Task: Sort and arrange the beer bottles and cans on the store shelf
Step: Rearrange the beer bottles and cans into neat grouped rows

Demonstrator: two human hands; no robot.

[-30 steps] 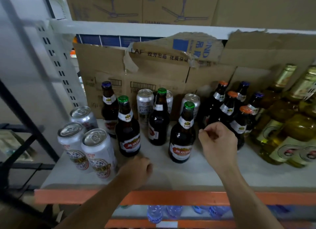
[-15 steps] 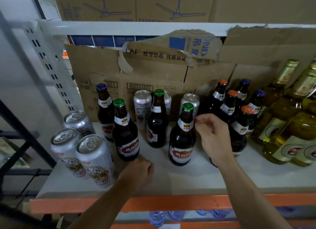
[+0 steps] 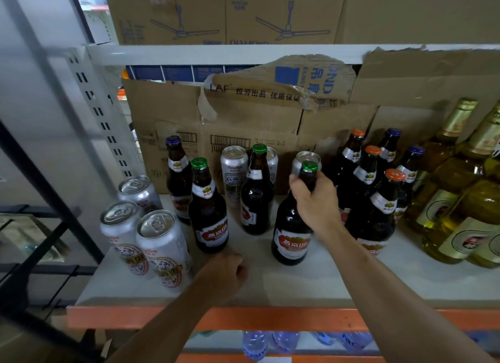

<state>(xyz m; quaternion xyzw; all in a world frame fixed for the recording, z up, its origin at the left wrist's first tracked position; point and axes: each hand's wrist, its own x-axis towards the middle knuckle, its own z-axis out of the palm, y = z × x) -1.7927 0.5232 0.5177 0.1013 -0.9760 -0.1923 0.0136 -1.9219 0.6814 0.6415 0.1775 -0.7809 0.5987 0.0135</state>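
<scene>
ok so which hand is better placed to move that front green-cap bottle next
The right hand. It is already wrapped around the neck of the green-cap bottle. The left hand rests as a loose fist on the shelf in front, touching no bottle.

The torn carton [image 3: 270, 92] behind the bottles reads "LAF" and "拉劳出品 优质保证"; its folded flap [image 3: 319, 78] shows "OND" upside down. Above that carton, a fan box [image 3: 243, 16] reads "DIAMOND". Below it, the front bottle [image 3: 290, 227] carries a red label, "燕京U8".
</scene>
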